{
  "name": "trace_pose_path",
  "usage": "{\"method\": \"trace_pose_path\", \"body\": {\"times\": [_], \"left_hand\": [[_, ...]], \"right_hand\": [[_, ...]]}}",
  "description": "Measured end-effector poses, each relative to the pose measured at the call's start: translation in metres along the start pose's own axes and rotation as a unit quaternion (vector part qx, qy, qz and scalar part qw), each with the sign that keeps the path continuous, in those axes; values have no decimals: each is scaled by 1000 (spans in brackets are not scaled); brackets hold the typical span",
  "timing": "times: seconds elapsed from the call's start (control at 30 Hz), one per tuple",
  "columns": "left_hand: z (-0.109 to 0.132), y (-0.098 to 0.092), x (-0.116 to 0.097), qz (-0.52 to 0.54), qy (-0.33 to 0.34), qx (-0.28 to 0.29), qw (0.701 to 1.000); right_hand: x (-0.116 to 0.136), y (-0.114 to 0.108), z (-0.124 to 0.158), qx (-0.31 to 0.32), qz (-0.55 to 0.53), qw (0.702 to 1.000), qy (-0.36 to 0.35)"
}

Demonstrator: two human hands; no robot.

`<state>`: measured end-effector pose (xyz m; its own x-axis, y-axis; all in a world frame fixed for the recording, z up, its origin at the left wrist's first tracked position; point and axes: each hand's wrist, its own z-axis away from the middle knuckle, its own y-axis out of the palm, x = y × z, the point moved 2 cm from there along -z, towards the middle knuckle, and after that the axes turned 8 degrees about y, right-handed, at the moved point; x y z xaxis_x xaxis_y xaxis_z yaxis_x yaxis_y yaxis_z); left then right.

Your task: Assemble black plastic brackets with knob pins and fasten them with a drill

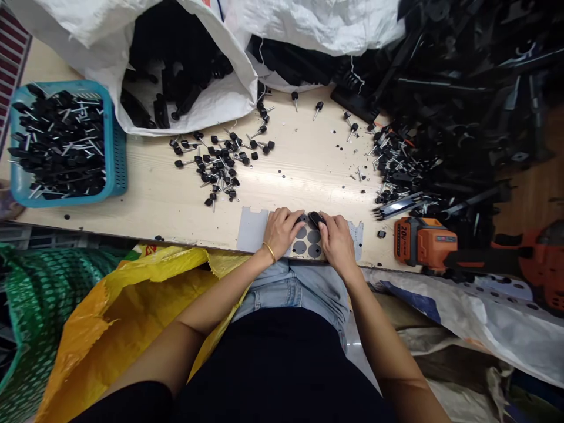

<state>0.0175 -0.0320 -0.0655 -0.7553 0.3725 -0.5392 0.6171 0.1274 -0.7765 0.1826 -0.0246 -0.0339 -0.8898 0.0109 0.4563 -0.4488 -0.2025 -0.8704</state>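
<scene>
At the lower centre of the frame, near the front edge of the table (317, 170), both my hands are positioned over a grey sheet (253, 229). My right hand (337, 238) is closed on a small black part (314, 218), held at the fingertips above a group of grey discs (314, 237). My left hand (282, 231) has bent fingers, with its fingertips at a dark piece (302, 218) beside the part; I cannot tell whether it grips this piece. Left of centre, black-headed pins (226, 157) lie scattered. At the left of the frame, a blue basket (116, 155) contains similar pins. At the right, an orange block (436, 242) marked 20V rests below a dark pile (399, 170).
</scene>
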Motion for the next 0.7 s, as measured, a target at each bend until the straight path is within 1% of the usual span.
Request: {"method": "trace_pose_path", "body": {"times": [0.13, 0.27, 0.43, 0.57, 0.63, 0.7], "left_hand": [[-2, 8, -2, 9, -15, -21, 1000], [-3, 9, 1, 9, -2, -42, 999], [-6, 11, 9, 30, 37, -6, 999], [-9, 9, 12, 16, 41, -16, 999], [-12, 9, 13, 6, 63, 3, 998], [-15, 9, 13, -5, 95, 36, 995]], "right_hand": [[6, 5, -3, 36, 17, 999, -19], [11, 8, -8, 44, -3, 999, -4], [11, 11, -9, 14, -40, 999, -20], [8, 12, -10, 4, -73, 996, -42], [7, 11, -10, 5, -80, 996, -50], [7, 10, -11, 6, -81, 995, -55]]}}
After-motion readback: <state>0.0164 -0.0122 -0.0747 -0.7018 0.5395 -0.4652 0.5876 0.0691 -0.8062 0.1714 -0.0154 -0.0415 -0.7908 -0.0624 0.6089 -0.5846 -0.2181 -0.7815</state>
